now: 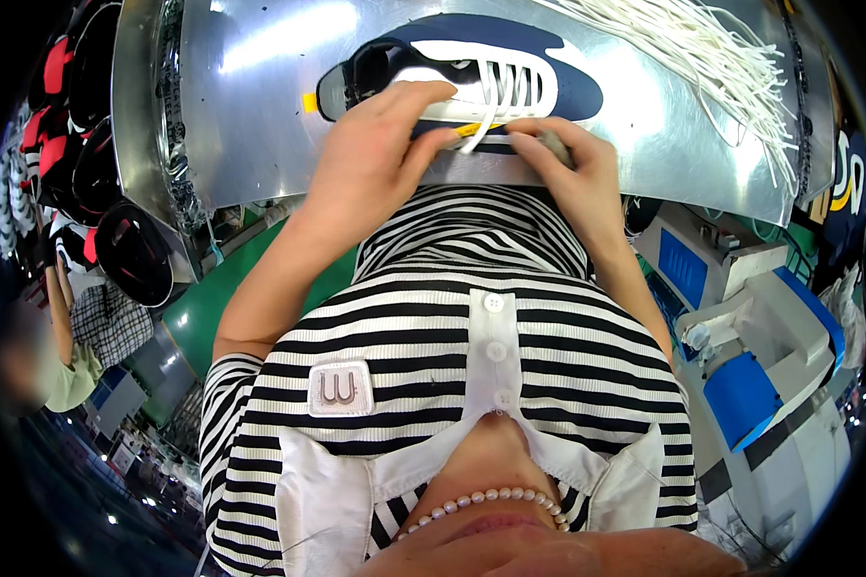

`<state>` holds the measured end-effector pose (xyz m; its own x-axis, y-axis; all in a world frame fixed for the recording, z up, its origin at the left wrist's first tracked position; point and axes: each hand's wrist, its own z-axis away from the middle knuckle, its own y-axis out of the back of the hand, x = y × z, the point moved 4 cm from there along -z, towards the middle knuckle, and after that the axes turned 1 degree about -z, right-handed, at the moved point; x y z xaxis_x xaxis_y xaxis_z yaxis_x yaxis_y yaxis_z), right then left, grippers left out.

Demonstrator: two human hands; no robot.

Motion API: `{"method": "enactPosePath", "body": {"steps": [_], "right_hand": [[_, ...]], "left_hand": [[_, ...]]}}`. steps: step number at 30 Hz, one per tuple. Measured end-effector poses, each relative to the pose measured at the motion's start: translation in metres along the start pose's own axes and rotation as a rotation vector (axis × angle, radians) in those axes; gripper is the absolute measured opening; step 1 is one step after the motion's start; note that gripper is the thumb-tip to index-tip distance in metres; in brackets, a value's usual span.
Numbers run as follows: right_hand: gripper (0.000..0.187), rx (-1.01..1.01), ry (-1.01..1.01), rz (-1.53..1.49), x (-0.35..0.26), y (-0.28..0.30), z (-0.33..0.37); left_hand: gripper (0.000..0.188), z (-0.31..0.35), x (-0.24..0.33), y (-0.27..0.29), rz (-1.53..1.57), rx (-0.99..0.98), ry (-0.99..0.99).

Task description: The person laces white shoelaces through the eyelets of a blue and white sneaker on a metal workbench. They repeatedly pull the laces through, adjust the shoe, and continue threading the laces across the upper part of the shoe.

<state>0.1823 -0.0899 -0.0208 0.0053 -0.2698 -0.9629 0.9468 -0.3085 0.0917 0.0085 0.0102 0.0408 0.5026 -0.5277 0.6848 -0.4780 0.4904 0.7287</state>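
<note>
A string of smooth, round pearls point(481, 497) sits above a white cloth collar point(327, 490), over a ribbed knit shirt point(404, 332) with black and white stripes, round white buttons point(494, 303) and a squarish stitched patch point(340, 388). Beyond it, a low shoe point(575, 85) lies on a shiny metal table point(260, 125), its rounded navy toe pointing right. Its dark, padded-looking opening is on the left, and flat white laces point(518, 85) cross the pale eyelet panel in parallel bands.

The left hand point(380, 135) is at the near side of the shoe, its index finger over the opening and set apart from its thumb, which touches a thin yellow strip point(474, 129). The right hand point(570, 159) has its thumb and index fingertips close together by the strip's other end; a loose white lace hangs down between the hands. The fingers hide the contact, so I cannot tell what either hand firmly grips. Something grey and blurred, perhaps a small tool, shows at the right hand.

A tangled heap of thin, cord-like white laces point(688, 62) spreads over the table's far right part.
</note>
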Motion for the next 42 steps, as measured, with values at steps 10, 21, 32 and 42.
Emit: {"method": "enactPosePath", "body": {"steps": [10, 21, 32, 42], "right_hand": [[0.019, 0.049, -0.110, -0.147, -0.002, -0.025, -0.012], [0.015, 0.121, 0.076, -0.303, -0.011, -0.021, -0.013], [0.022, 0.069, 0.226, -0.021, -0.020, -0.018, -0.020], [0.015, -0.066, 0.125, 0.167, -0.015, -0.012, -0.002]], "left_hand": [[0.020, -0.013, -0.007, -0.008, -0.034, 0.095, -0.054], [0.021, -0.014, -0.007, -0.011, -0.008, 0.060, 0.010], [0.026, -0.022, -0.006, -0.018, -0.035, 0.056, 0.045], [0.022, -0.022, -0.009, -0.020, -0.037, 0.098, -0.021]]}}
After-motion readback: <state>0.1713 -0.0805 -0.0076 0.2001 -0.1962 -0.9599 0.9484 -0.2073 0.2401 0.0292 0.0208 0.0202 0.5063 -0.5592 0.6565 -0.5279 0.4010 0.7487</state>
